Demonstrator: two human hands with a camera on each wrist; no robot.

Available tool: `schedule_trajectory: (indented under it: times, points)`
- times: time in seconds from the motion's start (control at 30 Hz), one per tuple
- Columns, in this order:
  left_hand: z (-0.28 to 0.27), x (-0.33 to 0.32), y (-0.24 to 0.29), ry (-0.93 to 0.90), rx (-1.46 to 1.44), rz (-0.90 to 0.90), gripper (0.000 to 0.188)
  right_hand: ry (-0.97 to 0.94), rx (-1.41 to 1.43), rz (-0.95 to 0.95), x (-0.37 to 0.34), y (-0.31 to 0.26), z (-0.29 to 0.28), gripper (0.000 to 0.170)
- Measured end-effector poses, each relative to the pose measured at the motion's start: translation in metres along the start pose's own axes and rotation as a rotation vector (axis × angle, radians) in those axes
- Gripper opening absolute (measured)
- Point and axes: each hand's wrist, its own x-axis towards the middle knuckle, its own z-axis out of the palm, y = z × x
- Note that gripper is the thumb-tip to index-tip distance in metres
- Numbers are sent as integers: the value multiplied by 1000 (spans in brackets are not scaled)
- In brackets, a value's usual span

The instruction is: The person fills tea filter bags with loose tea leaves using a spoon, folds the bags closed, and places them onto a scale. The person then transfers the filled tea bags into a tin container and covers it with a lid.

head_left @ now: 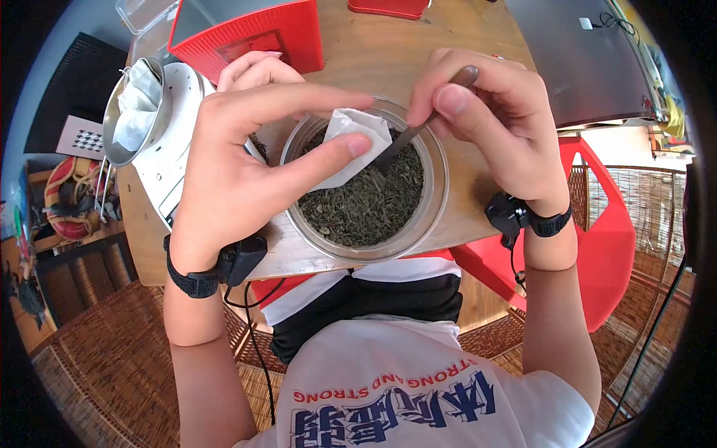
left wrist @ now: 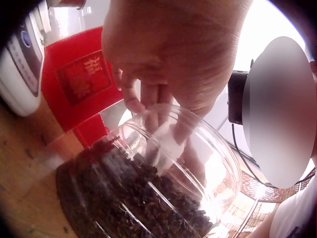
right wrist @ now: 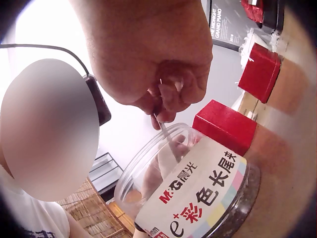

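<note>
A clear round plastic tub [head_left: 444, 196] of dark dried tea leaves [head_left: 358, 216] stands at the table's near edge. Over its left side my left hand [head_left: 235, 153] holds a small white tea bag [head_left: 360, 128] between thumb and forefinger. My right hand [head_left: 499, 123] pinches the handle of a slim dark spoon [head_left: 409, 137], slanting down into the tub beside the bag. The spoon's lower end overlaps the leaves in the head view. From the right wrist, the spoon [right wrist: 169, 138] passes inside the rim, behind a printed label [right wrist: 195, 191].
Left of the tub sits a white scale [head_left: 179, 112]; a metal bowl [head_left: 113, 142] there holds several white bags [head_left: 138, 104]. A red box [head_left: 306, 37] stands behind my left hand, and a smaller red box [head_left: 388, 7] lies at the back. A red chair [head_left: 597, 246] is at right.
</note>
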Motion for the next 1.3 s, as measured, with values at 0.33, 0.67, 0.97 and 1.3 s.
schedule_trajectory:
  times: [0.33,0.67,0.97,1.3]
  points:
    - [4,-1,0,18,-16,-25,29,248,4,-64,2,-1,2,26]
    - [2,0,0,26,-22,3,27,157,28,27,2,0,3,24]
    - [4,1,1,27,-14,17,28,123,89,147,2,-5,4,31]
    - [5,0,1,19,-27,14,26,27,220,332,5,-5,1,33]
